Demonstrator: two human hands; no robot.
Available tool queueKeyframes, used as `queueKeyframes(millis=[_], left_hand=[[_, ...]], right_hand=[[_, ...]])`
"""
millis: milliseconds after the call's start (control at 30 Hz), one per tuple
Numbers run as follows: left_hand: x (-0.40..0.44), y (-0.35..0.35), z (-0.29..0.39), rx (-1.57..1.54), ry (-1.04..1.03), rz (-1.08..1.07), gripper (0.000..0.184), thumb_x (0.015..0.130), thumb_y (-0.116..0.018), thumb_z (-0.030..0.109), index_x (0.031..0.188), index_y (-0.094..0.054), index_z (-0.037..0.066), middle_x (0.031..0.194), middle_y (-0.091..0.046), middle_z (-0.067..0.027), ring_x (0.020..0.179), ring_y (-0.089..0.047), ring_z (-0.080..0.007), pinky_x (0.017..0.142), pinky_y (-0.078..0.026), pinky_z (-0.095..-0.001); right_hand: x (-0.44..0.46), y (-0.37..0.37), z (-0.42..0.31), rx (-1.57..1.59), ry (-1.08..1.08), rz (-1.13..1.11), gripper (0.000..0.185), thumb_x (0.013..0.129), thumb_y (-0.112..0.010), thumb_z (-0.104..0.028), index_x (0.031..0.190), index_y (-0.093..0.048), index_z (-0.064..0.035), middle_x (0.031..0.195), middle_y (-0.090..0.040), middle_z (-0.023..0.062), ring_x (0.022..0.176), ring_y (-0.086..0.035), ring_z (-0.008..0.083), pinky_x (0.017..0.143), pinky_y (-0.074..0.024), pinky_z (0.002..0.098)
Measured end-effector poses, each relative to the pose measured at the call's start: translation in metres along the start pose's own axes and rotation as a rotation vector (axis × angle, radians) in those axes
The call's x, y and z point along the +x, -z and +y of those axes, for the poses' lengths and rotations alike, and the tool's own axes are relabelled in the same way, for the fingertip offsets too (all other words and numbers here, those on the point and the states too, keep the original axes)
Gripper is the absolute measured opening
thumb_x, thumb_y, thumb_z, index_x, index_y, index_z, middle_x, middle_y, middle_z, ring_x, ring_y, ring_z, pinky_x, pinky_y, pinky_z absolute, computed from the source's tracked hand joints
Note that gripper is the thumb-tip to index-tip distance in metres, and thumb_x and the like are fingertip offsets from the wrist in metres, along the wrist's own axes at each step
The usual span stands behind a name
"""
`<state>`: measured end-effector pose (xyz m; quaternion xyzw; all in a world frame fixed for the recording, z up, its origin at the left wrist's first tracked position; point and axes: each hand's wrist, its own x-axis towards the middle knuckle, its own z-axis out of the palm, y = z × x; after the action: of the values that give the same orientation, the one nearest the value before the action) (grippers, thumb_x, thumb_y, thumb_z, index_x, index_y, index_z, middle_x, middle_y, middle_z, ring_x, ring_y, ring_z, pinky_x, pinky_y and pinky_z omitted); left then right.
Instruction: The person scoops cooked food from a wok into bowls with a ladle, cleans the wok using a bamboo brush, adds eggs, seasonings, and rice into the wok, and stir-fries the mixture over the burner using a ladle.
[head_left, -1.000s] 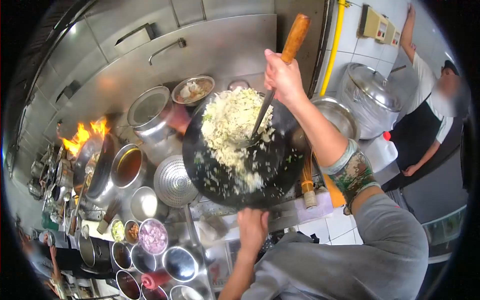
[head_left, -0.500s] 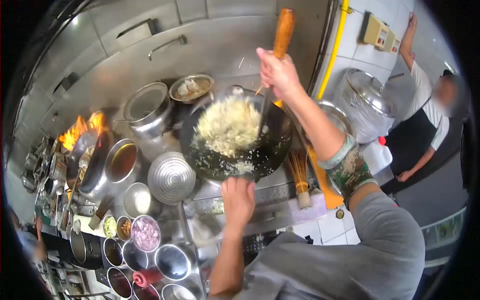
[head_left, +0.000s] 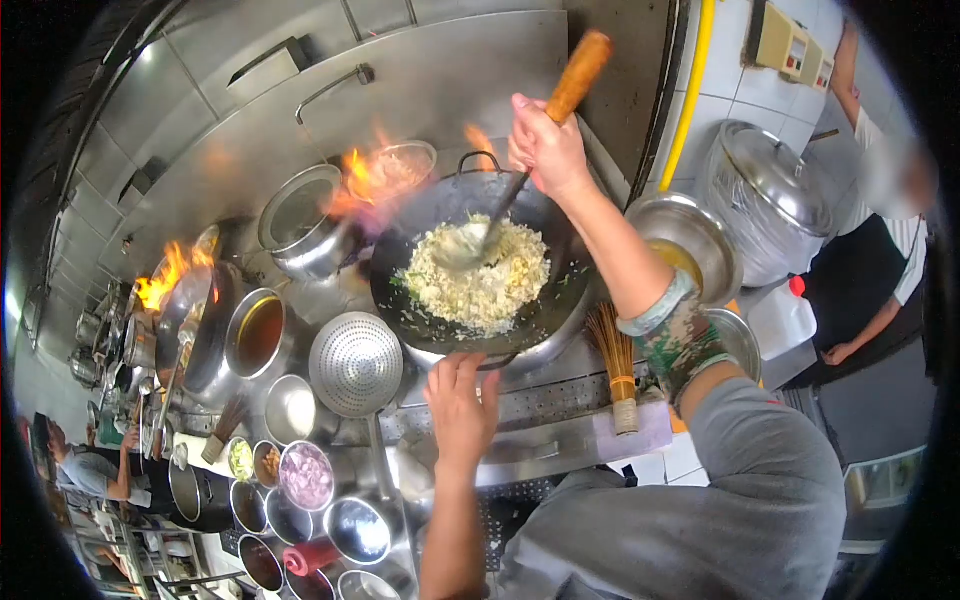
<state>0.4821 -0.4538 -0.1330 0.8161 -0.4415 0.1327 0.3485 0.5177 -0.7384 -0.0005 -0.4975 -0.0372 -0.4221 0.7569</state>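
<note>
My right hand [head_left: 548, 150] is closed around the wooden handle of a ladle [head_left: 580, 72]. The ladle's bowl, smeared by motion, is in the fried rice [head_left: 500, 290], which lies in a mound with bits of egg and green. This rice is inside a large black wok [head_left: 425, 212] standing upright on the stove. At the wok's near edge is my left hand [head_left: 462, 415], its fingers stretched out close to the near loop handle. Whether the fingertips touch the rim I cannot tell.
Flames [head_left: 370, 180] rise behind the wok, beside a lidded pot [head_left: 300, 212]. Another wok [head_left: 205, 330] has fire at the left. A perforated strainer [head_left: 356, 364], bowl of chopped onion [head_left: 307, 476] and bamboo brush [head_left: 615, 365] lie around. A co-worker [head_left: 870, 270] stands right.
The tossed rice has settled into the wok, which now sits level. My left hand has loosened from the near handle. The ladle has swung left into the rice, and flames have flared up behind.
</note>
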Motion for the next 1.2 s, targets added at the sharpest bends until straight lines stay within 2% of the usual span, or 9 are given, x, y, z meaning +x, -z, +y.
queueKeyframes(millis=[100, 333, 400, 533, 633, 867, 1000, 1033, 1200], left_hand=[[-0.001, -0.017, -0.010, -0.035, -0.009, -0.109, 0.021, 0.082, -0.067, 0.018, 0.099, -0.062, 0.007, 0.100, -0.057, -0.0112, 0.098, -0.052, -0.0317, 0.081, -0.040, -0.0432], [-0.015, 0.024, 0.046, -0.161, 0.023, -0.092, 0.013, 0.079, -0.069, 0.012, 0.087, -0.061, 0.005, 0.089, -0.055, -0.0152, 0.086, -0.049, -0.0355, 0.075, -0.040, -0.0439], [-0.002, 0.010, 0.043, -0.153, -0.023, 0.012, 0.012, 0.081, -0.068, 0.013, 0.084, -0.059, 0.005, 0.088, -0.053, -0.0153, 0.085, -0.049, -0.0357, 0.073, -0.040, -0.0449], [-0.061, -0.034, 0.003, 0.010, 0.023, -0.141, 0.010, 0.084, -0.065, 0.015, 0.083, -0.059, 0.006, 0.089, -0.053, -0.0160, 0.085, -0.048, -0.0364, 0.074, -0.040, -0.0466], [-0.107, 0.000, 0.022, -0.163, -0.048, -0.104, 0.014, 0.082, -0.066, 0.016, 0.085, -0.058, 0.005, 0.089, -0.051, -0.0176, 0.088, -0.047, -0.0396, 0.076, -0.038, -0.0497], [-0.019, -0.023, 0.011, -0.140, -0.029, -0.014, 0.011, 0.084, -0.063, 0.013, 0.088, -0.057, 0.005, 0.093, -0.051, -0.0162, 0.092, -0.048, -0.0368, 0.078, -0.039, -0.0462], [-0.084, -0.027, 0.000, -0.025, 0.000, -0.095, 0.009, 0.082, -0.063, 0.011, 0.086, -0.058, 0.005, 0.092, -0.052, -0.0166, 0.089, -0.049, -0.0382, 0.077, -0.039, -0.0480], [-0.086, -0.014, 0.009, -0.108, -0.107, 0.011, 0.011, 0.081, -0.065, 0.013, 0.086, -0.058, 0.006, 0.092, -0.052, -0.0162, 0.090, -0.049, -0.0383, 0.077, -0.039, -0.0482], [-0.019, -0.018, 0.001, -0.007, 0.011, -0.029, 0.017, 0.080, -0.068, 0.018, 0.088, -0.059, 0.006, 0.093, -0.053, -0.0140, 0.090, -0.049, -0.0352, 0.077, -0.040, -0.0456]], right_hand=[[0.002, 0.011, 0.045, 0.014, -0.187, 0.021, 0.039, 0.091, -0.061, -0.028, 0.063, -0.038, -0.0144, 0.049, -0.031, -0.0046, 0.037, -0.027, 0.0085, 0.038, -0.0233, 0.0274], [0.007, -0.031, -0.057, -0.185, -0.391, 0.116, 0.036, 0.091, -0.060, -0.026, 0.065, -0.037, -0.0179, 0.051, -0.029, -0.0072, 0.041, -0.026, 0.0069, 0.039, -0.0233, 0.0262], [-0.011, -0.048, -0.044, -0.374, -0.229, 0.202, 0.036, 0.091, -0.059, -0.024, 0.062, -0.041, -0.0137, 0.050, -0.033, -0.0054, 0.039, -0.032, 0.0088, 0.037, -0.0287, 0.0283], [-0.030, -0.027, 0.005, -0.534, 0.128, 0.182, 0.035, 0.091, -0.061, -0.025, 0.064, -0.044, -0.0102, 0.046, -0.035, -0.0032, 0.034, -0.032, 0.0101, 0.034, -0.0286, 0.0300], [-0.051, -0.037, -0.045, -0.246, -0.023, 0.220, 0.037, 0.091, -0.062, -0.024, 0.064, -0.039, -0.0124, 0.049, -0.034, -0.0042, 0.036, -0.032, 0.0083, 0.034, -0.0283, 0.0282], [-0.041, -0.051, 0.015, -0.630, -0.008, 0.315, 0.031, 0.091, -0.062, -0.024, 0.069, -0.045, -0.0099, 0.050, -0.040, -0.0025, 0.037, -0.038, 0.0095, 0.035, -0.0324, 0.0279], [-0.060, -0.040, -0.009, -0.441, 0.074, 0.074, 0.039, 0.090, -0.060, -0.024, 0.057, -0.048, -0.0073, 0.049, -0.046, 0.0003, 0.040, -0.043, 0.0113, 0.040, -0.0343, 0.0279], [-0.057, -0.032, -0.021, -0.386, 0.012, 0.027, 0.037, 0.090, -0.061, -0.025, 0.059, -0.049, -0.0083, 0.049, -0.046, -0.0005, 0.040, -0.043, 0.0104, 0.039, -0.0349, 0.0275], [-0.037, -0.043, -0.063, -0.308, -0.007, 0.077, 0.036, 0.090, -0.063, -0.026, 0.063, -0.044, -0.0120, 0.048, -0.034, -0.0055, 0.036, -0.031, 0.0078, 0.036, -0.0285, 0.0264]])
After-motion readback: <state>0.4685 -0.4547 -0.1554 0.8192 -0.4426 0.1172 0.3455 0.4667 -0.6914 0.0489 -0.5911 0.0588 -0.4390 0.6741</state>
